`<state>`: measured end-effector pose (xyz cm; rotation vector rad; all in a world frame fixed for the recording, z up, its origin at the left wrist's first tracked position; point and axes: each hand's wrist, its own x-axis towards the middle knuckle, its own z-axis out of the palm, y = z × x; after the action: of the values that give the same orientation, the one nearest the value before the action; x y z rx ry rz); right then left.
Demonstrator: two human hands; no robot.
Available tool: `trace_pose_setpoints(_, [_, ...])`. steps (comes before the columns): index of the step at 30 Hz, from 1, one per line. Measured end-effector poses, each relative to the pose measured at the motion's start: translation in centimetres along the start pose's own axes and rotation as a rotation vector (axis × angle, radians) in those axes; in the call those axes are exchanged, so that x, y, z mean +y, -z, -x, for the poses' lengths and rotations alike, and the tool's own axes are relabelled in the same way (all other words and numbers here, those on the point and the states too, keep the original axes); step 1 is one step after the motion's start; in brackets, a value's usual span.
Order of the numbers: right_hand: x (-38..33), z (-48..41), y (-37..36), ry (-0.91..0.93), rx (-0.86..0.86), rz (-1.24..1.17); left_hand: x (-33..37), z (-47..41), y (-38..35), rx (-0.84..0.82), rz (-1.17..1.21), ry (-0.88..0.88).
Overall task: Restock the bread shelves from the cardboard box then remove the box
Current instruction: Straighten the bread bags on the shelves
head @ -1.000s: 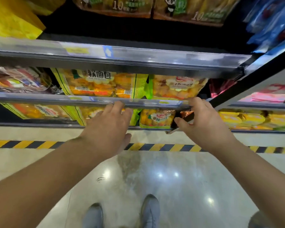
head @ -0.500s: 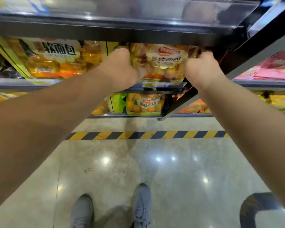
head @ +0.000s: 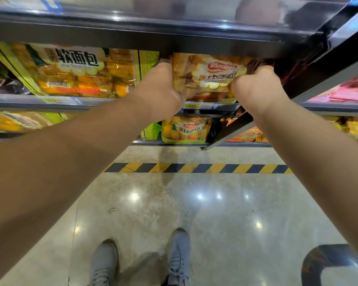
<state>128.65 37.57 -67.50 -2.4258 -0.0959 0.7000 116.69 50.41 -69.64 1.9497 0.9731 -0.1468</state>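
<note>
Left hand (head: 161,87) and right hand (head: 256,87) grip opposite sides of bread bag (head: 212,77), fingers curled on its edges. Bag sits upright on shelf (head: 50,101), just right of larger bread pack (head: 81,73).

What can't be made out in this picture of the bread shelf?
Head view:
- Cardboard box: nowhere in frame.
- Finger ends of left hand and right hand: hidden behind the bread bag.
- Price tag: print too small.
- Dark object, bottom right: cut off by the edge.
</note>
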Motion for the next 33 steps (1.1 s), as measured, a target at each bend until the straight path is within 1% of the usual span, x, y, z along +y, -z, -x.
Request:
trace_pose_setpoints(2, [0.2,0.1,-0.2,0.021,0.016,-0.010,0.0,0.2,0.2,0.005,-0.048,-0.027])
trace_pose_setpoints(5, [0.3,0.7,-0.1,0.035,0.014,-0.028,-0.1,0.6,0.7,0.025,-0.125,-0.115])
trace_pose_setpoints(7, [0.4,1.4,-0.1,0.052,0.019,-0.037,-0.1,0.8,0.8,0.023,-0.131,-0.110])
trace_pose_setpoints(10, [1.0,2.7,-0.3,0.082,0.030,-0.087,-0.1,1.5,0.4,-0.021,-0.040,-0.033])
trace_pose_setpoints(12, [2.1,3.8,-0.7,0.123,0.025,-0.111,-0.8,2.5,0.0,-0.009,0.034,-0.064])
trace_pose_setpoints(14, [4.0,5.2,-1.7,0.164,-0.025,-0.110,-2.3,3.9,-0.4,-0.005,0.084,-0.084])
trace_pose_setpoints(17, [7.9,6.6,-4.0,0.157,-0.101,-0.060,-5.5,5.3,-2.1,-0.055,0.061,-0.032])
trace_pose_setpoints(19, [10.6,6.6,-5.9,0.123,-0.146,0.037,-7.9,5.3,-3.8,-0.115,-0.075,0.012])
trace_pose_setpoints(21, [12.8,5.9,-7.8,0.145,-0.202,0.220,-9.9,4.7,-5.4,-0.213,-0.333,0.032])
trace_pose_setpoints(24, [15.3,4.3,-10.8,0.225,-0.229,0.484,-12.4,3.1,-7.5,-0.288,-0.660,-0.034])
trace_pose_setpoints(27, [17.7,2.0,-13.6,0.350,-0.206,0.678,-15.2,0.6,-10.0,-0.290,-0.911,-0.123])
trace_pose_setpoints(31, [21.1,-1.3,-17.5,0.435,-0.193,0.785,-19.7,-2.8,-13.5,-0.230,-1.027,-0.202])
trace_pose_setpoints(33, [22.4,-2.9,-19.1,0.470,-0.143,0.759,-22.0,-4.6,-15.1,-0.205,-0.973,-0.199])
